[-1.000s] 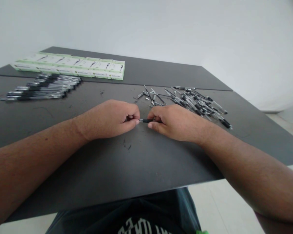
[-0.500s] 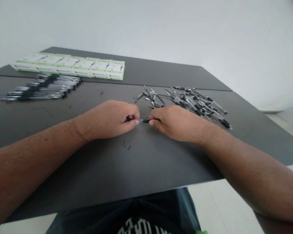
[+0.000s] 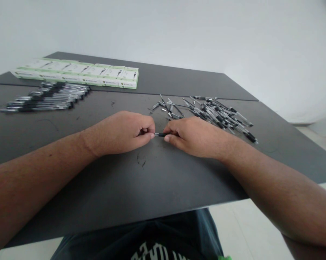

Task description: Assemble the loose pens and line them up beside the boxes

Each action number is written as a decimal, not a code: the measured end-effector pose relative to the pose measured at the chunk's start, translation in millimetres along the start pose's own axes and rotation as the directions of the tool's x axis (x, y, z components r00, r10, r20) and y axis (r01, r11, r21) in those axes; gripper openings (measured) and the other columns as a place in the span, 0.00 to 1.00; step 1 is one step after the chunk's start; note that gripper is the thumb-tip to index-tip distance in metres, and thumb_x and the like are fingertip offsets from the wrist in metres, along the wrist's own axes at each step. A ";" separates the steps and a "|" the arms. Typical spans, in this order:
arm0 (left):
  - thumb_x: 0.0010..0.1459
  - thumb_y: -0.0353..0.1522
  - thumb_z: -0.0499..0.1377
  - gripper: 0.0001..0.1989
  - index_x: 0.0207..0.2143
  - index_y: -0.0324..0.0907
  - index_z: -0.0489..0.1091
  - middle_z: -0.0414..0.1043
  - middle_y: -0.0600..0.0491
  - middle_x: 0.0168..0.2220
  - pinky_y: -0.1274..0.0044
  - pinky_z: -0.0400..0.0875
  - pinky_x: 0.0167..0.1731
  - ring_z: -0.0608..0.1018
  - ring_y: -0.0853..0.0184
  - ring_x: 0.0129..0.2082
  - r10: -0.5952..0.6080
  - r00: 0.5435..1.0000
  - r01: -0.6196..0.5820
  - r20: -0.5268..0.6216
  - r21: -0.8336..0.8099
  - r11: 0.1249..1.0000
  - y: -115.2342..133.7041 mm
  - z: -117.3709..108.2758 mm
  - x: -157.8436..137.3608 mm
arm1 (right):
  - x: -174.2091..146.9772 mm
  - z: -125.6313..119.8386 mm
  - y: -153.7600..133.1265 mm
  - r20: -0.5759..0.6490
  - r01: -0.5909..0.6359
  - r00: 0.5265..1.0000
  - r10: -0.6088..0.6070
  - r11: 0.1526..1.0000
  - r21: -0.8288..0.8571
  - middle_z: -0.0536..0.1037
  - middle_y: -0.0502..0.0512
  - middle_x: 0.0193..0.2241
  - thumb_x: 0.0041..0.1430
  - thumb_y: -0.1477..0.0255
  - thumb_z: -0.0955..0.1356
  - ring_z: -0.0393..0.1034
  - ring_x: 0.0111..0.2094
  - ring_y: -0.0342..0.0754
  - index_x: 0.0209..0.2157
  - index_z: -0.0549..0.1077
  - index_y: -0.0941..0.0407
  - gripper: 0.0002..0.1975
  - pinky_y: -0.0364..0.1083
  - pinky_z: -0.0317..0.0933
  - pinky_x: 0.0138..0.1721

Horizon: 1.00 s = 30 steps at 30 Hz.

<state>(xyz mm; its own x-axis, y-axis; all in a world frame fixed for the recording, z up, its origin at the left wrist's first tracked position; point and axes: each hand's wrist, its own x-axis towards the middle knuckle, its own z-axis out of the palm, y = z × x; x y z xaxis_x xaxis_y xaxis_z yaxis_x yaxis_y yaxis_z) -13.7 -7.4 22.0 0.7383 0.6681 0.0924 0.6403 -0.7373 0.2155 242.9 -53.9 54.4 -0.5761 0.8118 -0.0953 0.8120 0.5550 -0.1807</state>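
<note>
Pen (image 3: pixel 161 134), slim, black and silvery, plastic-looking, is pinched by left hand (image 3: pixel 125 131) and right hand (image 3: pixel 189 135); uneven pressure could make it slip onto dark-grey, flat tabletop (image 3: pixel 152 191) beneath it.

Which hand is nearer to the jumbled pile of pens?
Right. The right hand is just at the near-left side of the jumbled pile of pens, pinching a pen; the left hand is farther left, holding that same pen.
</note>
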 end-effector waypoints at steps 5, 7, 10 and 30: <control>0.69 0.42 0.54 0.15 0.40 0.48 0.78 0.84 0.51 0.35 0.69 0.67 0.37 0.82 0.59 0.34 0.021 1.000 -0.021 -0.010 0.003 1.000 -0.3 -0.6 -1.2 | 0.1 -0.2 -0.2 -0.013 -0.029 1.000 0.029 1.000 0.002 0.90 0.58 0.43 0.79 0.65 0.70 0.81 0.41 0.54 0.53 0.84 0.55 0.12 0.49 0.60 0.41; 0.69 0.42 0.54 0.15 0.41 0.47 0.79 0.85 0.51 0.35 0.69 0.68 0.37 0.82 0.59 0.34 0.024 1.000 -0.024 -0.013 0.012 1.000 -0.5 -0.4 -1.3 | 0.3 -0.3 -0.5 0.006 -0.015 1.000 0.016 0.999 -0.035 0.89 0.60 0.42 0.82 0.66 0.67 0.81 0.42 0.54 0.50 0.84 0.56 0.14 0.50 0.60 0.41; 0.70 0.41 0.55 0.15 0.42 0.47 0.80 0.85 0.51 0.35 0.70 0.69 0.37 0.83 0.59 0.35 0.024 1.000 -0.024 -0.010 0.030 0.999 -0.8 0.4 -0.8 | -0.1 0.7 0.2 0.006 0.017 1.000 -0.017 1.000 -0.020 0.90 0.61 0.44 0.83 0.65 0.65 0.82 0.44 0.55 0.51 0.85 0.57 0.17 0.50 0.61 0.43; 0.69 0.42 0.55 0.14 0.42 0.48 0.80 0.84 0.51 0.36 0.70 0.68 0.39 0.82 0.59 0.35 0.007 1.000 -0.007 0.015 0.014 1.000 0.5 -1.2 -1.0 | -1.0 -1.8 -2.2 0.022 -0.021 1.000 0.021 0.999 -0.029 0.90 0.60 0.42 0.83 0.66 0.65 0.81 0.42 0.54 0.51 0.85 0.56 0.16 0.50 0.61 0.42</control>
<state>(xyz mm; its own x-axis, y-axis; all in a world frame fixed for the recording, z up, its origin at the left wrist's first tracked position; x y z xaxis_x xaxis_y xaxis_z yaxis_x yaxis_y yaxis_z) -14.4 -8.3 23.1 0.7458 0.6614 0.0797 0.6379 -0.7435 0.2007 241.9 -55.6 56.6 -0.5605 0.8194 -0.1203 0.8262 0.5430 -0.1504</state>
